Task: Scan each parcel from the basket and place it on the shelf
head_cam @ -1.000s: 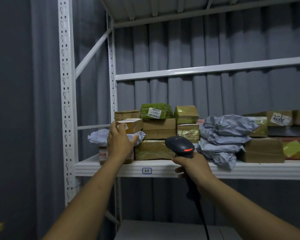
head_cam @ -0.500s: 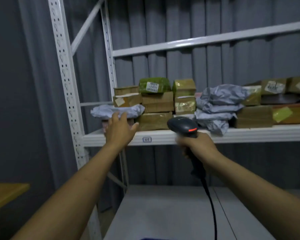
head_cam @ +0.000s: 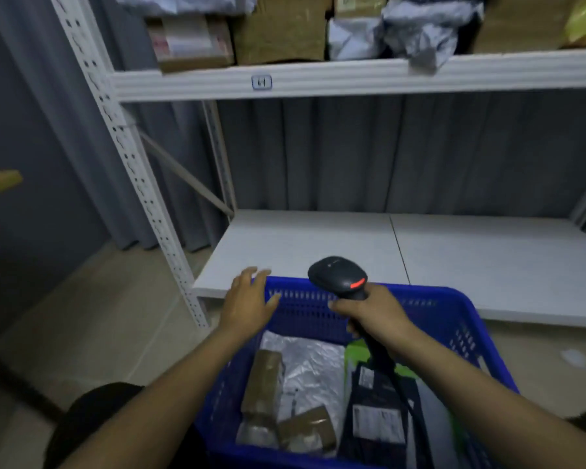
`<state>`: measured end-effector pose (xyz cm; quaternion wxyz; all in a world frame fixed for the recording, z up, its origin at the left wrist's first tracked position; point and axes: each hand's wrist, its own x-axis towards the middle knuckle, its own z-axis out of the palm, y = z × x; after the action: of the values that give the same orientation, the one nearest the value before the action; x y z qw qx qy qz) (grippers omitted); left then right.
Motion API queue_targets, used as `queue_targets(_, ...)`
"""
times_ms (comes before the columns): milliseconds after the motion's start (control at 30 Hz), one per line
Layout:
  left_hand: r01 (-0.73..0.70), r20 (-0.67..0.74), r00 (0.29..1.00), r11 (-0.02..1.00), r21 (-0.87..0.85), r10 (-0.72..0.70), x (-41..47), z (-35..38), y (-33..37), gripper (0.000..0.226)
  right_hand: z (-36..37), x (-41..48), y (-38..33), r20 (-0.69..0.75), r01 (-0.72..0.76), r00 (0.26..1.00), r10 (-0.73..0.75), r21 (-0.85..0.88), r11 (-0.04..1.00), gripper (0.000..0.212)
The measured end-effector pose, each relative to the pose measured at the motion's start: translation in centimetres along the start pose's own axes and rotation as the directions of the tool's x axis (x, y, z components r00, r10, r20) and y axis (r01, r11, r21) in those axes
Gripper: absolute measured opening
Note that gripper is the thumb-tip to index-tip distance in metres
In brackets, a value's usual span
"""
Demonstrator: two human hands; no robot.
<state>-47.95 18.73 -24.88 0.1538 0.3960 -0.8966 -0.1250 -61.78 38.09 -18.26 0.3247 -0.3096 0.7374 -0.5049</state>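
Blue basket (head_cam: 464,333) holds a long brown box (head_cam: 264,377), a short brown box (head_cam: 307,431), a clear bag (head_cam: 313,367) and a black bag (head_cam: 379,414). Left hand (head_cam: 247,301) is empty with fingers spread over the basket's far-left corner. The long box lies just nearer, its long axis toward the person. Right hand (head_cam: 376,313) grips the scanner (head_cam: 339,275). Shelf (head_cam: 318,79) is above.

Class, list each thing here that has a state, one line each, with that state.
blue basket: holds several parcels.
scanner: upright, red mark showing.
left hand: open, holding nothing, at the blue basket's far corner.
right hand: holds the scanner's handle.
upper shelf: loaded with boxes and bags.
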Motion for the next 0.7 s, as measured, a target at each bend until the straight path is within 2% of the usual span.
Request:
queue_targets(167,0.107,0.254,0.962,0.994,0.001,-0.104,-5.0,10.2,-4.6,0.052,2.0,1.3,8.1,0.006,-0.138,0.99,0.138,-0.009,0.99,0.018)
queue_targets(267,0.178,0.416,0.887,0.98,0.089,-0.199,-6.0,16.5,-8.7,0.048,3.3,2.9,12.1,0.021,-0.22,0.976,0.219,0.046,0.975,0.021)
queue_targets(400,0.233,0.502,0.813,0.955,0.181,-0.294,-6.2,21.4,-10.7,0.047,4.7,5.7,16.2,0.015,-0.309,0.951,0.309,0.079,0.948,0.024)
queue_targets(567,0.33,0.527,0.759,0.923,0.197,-0.384,-5.3,25.0,-11.2,0.081,5.2,9.2,19.6,0.018,-0.406,0.913,0.407,0.12,0.906,0.021)
queue_targets(700,0.331,0.528,0.706,0.879,0.343,-0.472,-4.8,27.8,-11.8,0.104,5.3,11.0,21.3,0.039,-0.437,0.899,0.435,0.121,0.891,0.019)
